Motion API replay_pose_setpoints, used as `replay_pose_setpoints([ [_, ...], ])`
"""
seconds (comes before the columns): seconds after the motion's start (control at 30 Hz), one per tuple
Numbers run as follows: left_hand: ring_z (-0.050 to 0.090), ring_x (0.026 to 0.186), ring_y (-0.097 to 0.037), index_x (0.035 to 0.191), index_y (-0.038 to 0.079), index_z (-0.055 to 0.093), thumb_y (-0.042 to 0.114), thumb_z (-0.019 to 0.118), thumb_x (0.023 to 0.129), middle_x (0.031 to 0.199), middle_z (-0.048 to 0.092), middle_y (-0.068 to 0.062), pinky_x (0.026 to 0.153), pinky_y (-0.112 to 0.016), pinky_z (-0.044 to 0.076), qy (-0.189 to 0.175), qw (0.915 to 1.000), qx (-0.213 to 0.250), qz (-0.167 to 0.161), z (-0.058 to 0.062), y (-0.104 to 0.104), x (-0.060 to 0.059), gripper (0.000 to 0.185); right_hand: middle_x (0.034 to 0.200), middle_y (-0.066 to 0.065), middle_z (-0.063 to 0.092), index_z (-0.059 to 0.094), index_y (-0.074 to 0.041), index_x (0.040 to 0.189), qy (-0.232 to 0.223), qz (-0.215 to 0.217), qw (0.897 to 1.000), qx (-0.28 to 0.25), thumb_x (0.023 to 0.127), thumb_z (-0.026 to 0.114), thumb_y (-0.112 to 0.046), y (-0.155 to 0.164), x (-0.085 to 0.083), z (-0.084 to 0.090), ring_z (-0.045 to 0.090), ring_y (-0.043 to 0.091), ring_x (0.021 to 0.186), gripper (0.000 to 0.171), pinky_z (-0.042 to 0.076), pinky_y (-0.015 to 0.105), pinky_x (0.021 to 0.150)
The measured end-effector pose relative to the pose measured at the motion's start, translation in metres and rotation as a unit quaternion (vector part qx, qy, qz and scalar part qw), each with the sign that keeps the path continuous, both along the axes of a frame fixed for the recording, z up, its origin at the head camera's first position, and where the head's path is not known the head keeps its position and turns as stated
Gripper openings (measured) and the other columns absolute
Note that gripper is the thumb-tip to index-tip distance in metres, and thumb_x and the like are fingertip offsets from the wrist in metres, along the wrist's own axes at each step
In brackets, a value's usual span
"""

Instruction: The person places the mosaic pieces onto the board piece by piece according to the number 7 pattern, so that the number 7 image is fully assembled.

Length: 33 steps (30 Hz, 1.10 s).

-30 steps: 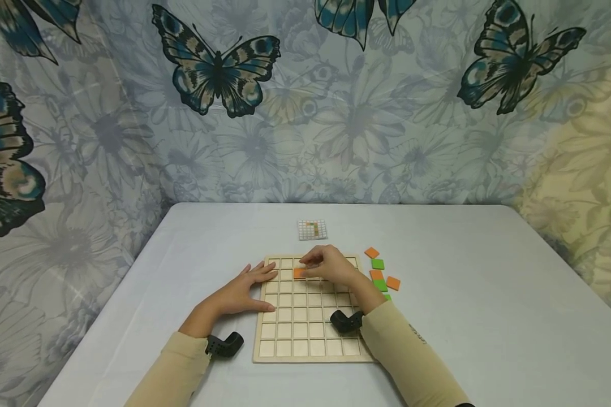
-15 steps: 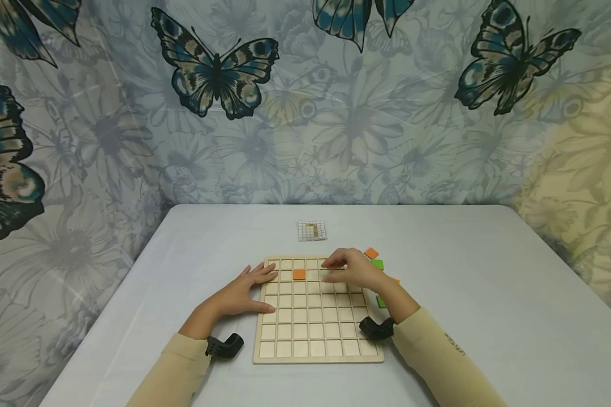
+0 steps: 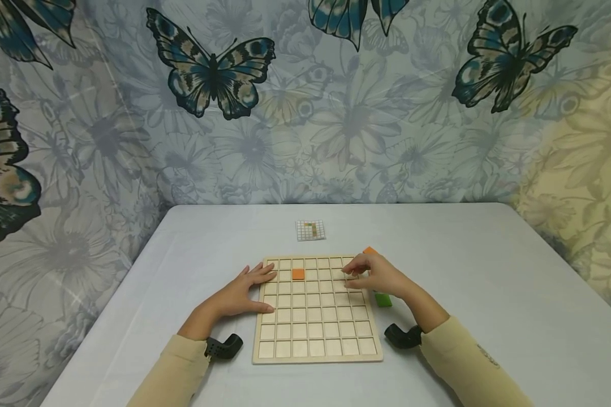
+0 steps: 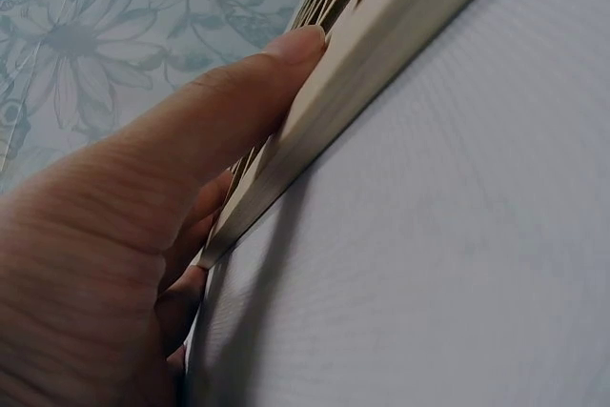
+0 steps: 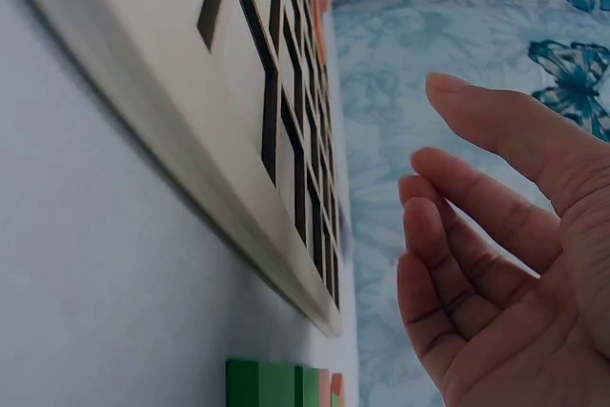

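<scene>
One pale grey tabletop (image 3: 489, 294) carries everything, and on it lies the square, light wooden grid board (image 3: 315, 333) with a single orange square tile (image 3: 298, 274) seated in a cell of its second row from the far edge. Beside the board's right edge sit the loose tiles, a green square tile (image 3: 383, 300) plainly showing and an orange one (image 3: 369, 250) peeking out past the fingers. Steadying looks sound: the left hand (image 3: 241, 294) lies flat with straight fingers on the board's left rim and should bear down lightly so the board cannot slide. Over the board's upper right corner the right hand (image 3: 379, 274) hovers, its grip apart and holding nothing; a clean pickup would pinch one tile by opposite edges.
</scene>
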<state>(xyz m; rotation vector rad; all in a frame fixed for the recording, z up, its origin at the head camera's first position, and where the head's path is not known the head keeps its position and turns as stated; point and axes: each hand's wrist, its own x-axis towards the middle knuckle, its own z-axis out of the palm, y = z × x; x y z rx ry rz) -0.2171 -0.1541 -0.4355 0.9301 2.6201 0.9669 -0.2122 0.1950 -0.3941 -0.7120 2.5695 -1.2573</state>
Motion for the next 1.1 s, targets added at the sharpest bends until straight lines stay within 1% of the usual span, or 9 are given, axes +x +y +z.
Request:
replay_pose_setpoints([
  [0.1, 0.010, 0.141, -0.028, 0.139, 0.010, 0.041, 0.048, 0.073, 0.070, 0.151, 0.024, -0.006, 0.115, -0.050, -0.001, 0.000, 1.0000, 0.000, 0.000, 0.001, 0.001, 0.000, 0.085, 0.101, 0.012, 0.064, 0.066, -0.001, 0.104, 0.005, -0.001, 1.000, 0.007, 0.077, 0.074, -0.022, 0.004, 0.004, 0.001, 0.058, 0.022, 0.089, 0.035, 0.050, 0.042, 0.081],
  [0.2, 0.010, 0.141, -0.028, 0.139, 0.010, 0.041, 0.048, 0.074, 0.070, 0.151, 0.024, -0.006, 0.115, -0.050, -0.001, -0.002, 1.0000, 0.000, -0.001, 0.002, 0.001, 0.000, 0.085, 0.098, 0.009, 0.065, 0.067, -0.003, 0.103, 0.014, -0.003, 1.000, 0.022, 0.077, 0.074, -0.024, 0.009, 0.009, 0.001, 0.057, 0.021, 0.086, 0.034, 0.050, 0.041, 0.081],
  [0.4, 0.010, 0.141, -0.028, 0.139, 0.010, 0.041, 0.049, 0.074, 0.070, 0.151, 0.024, -0.005, 0.115, -0.050, -0.001, -0.002, 1.0000, -0.002, 0.001, 0.001, 0.001, -0.001, 0.086, 0.094, 0.003, 0.065, 0.068, -0.006, 0.101, 0.029, -0.016, 0.998, 0.045, 0.076, 0.074, -0.026, 0.021, 0.018, -0.004, 0.056, 0.018, 0.083, 0.032, 0.050, 0.030, 0.076],
  [0.47, 0.010, 0.142, -0.027, 0.139, 0.011, 0.041, 0.048, 0.074, 0.070, 0.151, 0.024, -0.004, 0.115, -0.049, -0.002, -0.003, 1.0000, -0.003, 0.004, 0.001, 0.001, -0.001, 0.085, 0.096, 0.002, 0.065, 0.069, -0.007, 0.100, 0.029, -0.021, 0.998, 0.050, 0.075, 0.075, -0.025, 0.025, 0.020, -0.006, 0.058, 0.016, 0.085, 0.032, 0.051, 0.029, 0.078],
  [0.63, 0.009, 0.142, -0.026, 0.139, 0.012, 0.041, 0.048, 0.075, 0.069, 0.151, 0.024, -0.003, 0.115, -0.048, -0.002, -0.008, 0.9999, -0.002, 0.008, 0.001, 0.000, 0.000, 0.085, 0.097, 0.001, 0.065, 0.069, -0.008, 0.099, 0.026, -0.025, 0.998, 0.053, 0.074, 0.076, -0.026, 0.035, 0.028, -0.009, 0.061, 0.013, 0.086, 0.031, 0.051, 0.033, 0.086],
  [0.77, 0.009, 0.142, -0.026, 0.139, 0.012, 0.041, 0.048, 0.074, 0.069, 0.151, 0.024, -0.003, 0.115, -0.048, -0.002, -0.008, 0.9999, -0.002, 0.008, 0.002, 0.000, 0.000, 0.085, 0.092, 0.001, 0.064, 0.069, -0.008, 0.097, 0.042, -0.025, 0.997, 0.053, 0.074, 0.076, -0.027, 0.043, 0.034, -0.009, 0.059, 0.012, 0.080, 0.031, 0.051, 0.027, 0.078],
  [0.87, 0.010, 0.142, -0.026, 0.139, 0.012, 0.041, 0.048, 0.074, 0.069, 0.151, 0.024, -0.003, 0.115, -0.048, -0.002, -0.008, 0.9999, -0.004, 0.008, 0.002, 0.000, 0.000, 0.085, 0.090, 0.001, 0.065, 0.069, -0.008, 0.094, 0.054, -0.025, 0.997, 0.049, 0.074, 0.076, -0.026, 0.048, 0.037, -0.011, 0.059, 0.012, 0.080, 0.028, 0.051, 0.025, 0.075],
  [1.03, 0.010, 0.141, -0.028, 0.139, 0.011, 0.041, 0.048, 0.074, 0.070, 0.151, 0.024, -0.004, 0.115, -0.049, -0.001, -0.007, 0.9999, -0.002, 0.007, 0.002, 0.001, 0.000, 0.085, 0.090, 0.000, 0.063, 0.068, -0.010, 0.091, 0.063, -0.048, 0.995, 0.055, 0.073, 0.077, -0.025, 0.054, 0.039, -0.014, 0.056, 0.011, 0.080, 0.024, 0.050, 0.023, 0.073],
  [1.1, 0.010, 0.141, -0.027, 0.139, 0.012, 0.040, 0.048, 0.074, 0.070, 0.151, 0.024, -0.004, 0.115, -0.049, -0.002, -0.008, 0.9999, -0.002, 0.006, 0.001, 0.000, 0.000, 0.085, 0.090, 0.000, 0.062, 0.068, -0.010, 0.092, 0.058, -0.060, 0.995, 0.059, 0.072, 0.077, -0.023, 0.056, 0.040, -0.015, 0.055, 0.009, 0.079, 0.025, 0.049, 0.022, 0.071],
])
